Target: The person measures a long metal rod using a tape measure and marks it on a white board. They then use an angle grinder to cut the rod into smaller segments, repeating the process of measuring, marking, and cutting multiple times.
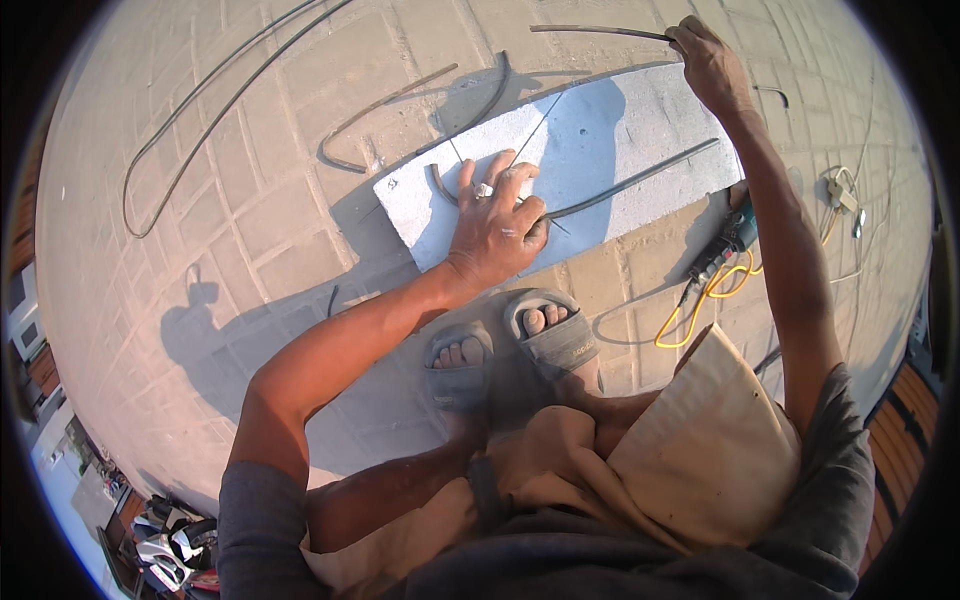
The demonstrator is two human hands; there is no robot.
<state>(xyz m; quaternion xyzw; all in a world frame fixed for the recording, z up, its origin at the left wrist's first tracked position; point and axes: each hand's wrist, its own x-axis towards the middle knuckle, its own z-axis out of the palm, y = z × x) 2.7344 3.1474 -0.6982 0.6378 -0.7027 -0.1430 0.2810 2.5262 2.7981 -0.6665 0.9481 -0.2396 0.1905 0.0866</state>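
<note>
Two hands in view, well apart. Our left hand (495,228) is planted on a white slab (660,110), fingers spread and half curled, right across a bent rod (640,182). We can't tell if it's pinching the rod or just pressing on it. There's a small white thing (484,190) at the fingers, and we can't make out what it is. The bent rod lies on the slab: a short curved end pokes out left of the hand, the long end runs off to the right. A few dark lines (541,122) cross the slab too.

Our right hand (705,65) is out by the slab's far right corner, closed around one end of a thin rod (600,30) that sticks out to the left.

Around us on the paving (280,210): a hooked rod (345,164) left of the slab, a curved rod (503,75) by its far edge, a long looped rod (126,205) further left. Over on the right, a power tool (740,228) with a yellow cord (672,325). Our sandals (562,345) are just this side of the slab.
</note>
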